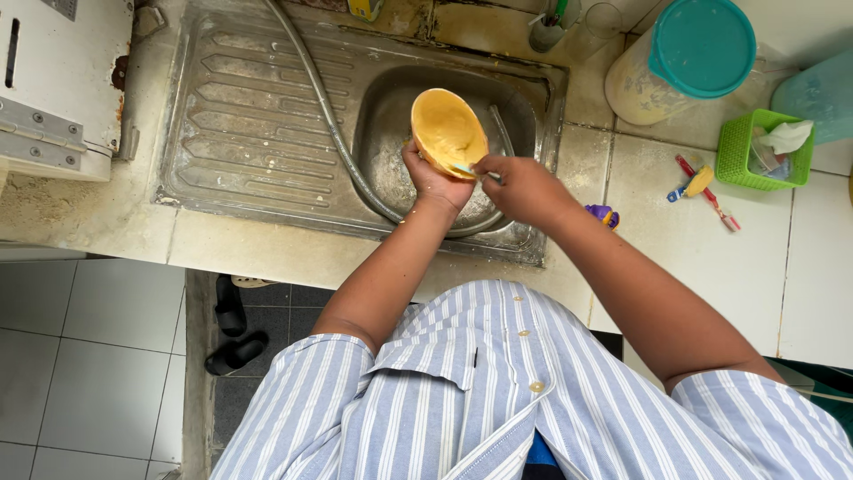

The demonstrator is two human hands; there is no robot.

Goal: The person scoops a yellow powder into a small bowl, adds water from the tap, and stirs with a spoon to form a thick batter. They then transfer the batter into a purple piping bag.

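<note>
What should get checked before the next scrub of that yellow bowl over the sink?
1. Left hand grips the yellow bowl from below: ok.
2. Bowl is over the sink basin, not the counter: ok.
3. Right hand holds a small tool against the bowl's rim: ok; what kind of tool, cannot tell.
4. Hose reaches into the basin: ok.
5. Water running: cannot tell.
6. Bowl's inside clean: cannot tell.

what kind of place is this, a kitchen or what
Most likely a home kitchen wash-up corner. A steel sink with a ribbed drainboard is set in a tiled counter; the left hand tilts a yellow bowl over the basin while the right hand works at its rim.
</note>
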